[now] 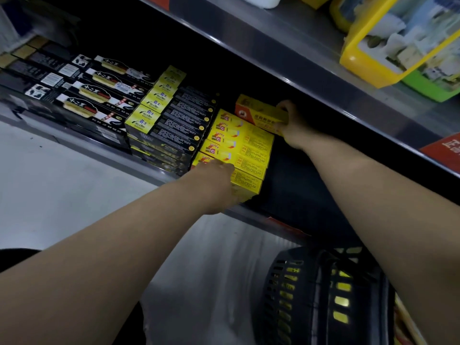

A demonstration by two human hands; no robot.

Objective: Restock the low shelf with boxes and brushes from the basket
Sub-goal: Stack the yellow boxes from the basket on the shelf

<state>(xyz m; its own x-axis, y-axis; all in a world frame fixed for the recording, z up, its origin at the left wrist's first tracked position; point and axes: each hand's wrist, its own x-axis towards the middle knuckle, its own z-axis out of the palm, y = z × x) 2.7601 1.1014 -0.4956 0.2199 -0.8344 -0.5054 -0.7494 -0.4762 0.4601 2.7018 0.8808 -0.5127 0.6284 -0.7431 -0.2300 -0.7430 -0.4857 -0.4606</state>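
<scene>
The low shelf was seen stretching left of and under both sets of fingers, with an upper shelf above them. A black basket was set on the floor well below the right fingers, with yellow showing through its slots. Black brush boxes were ranged far left of the left fingers, and black boxes with yellow ends just left of them. A stack of yellow boxes was placed between the two hands. A yellow-and-orange box was gripped at its end by the right hand, fingers curled over it, above the back of the stack. The left hand was laid on the front yellow box; its fingers were blurred, so their grasp could not be told.
</scene>
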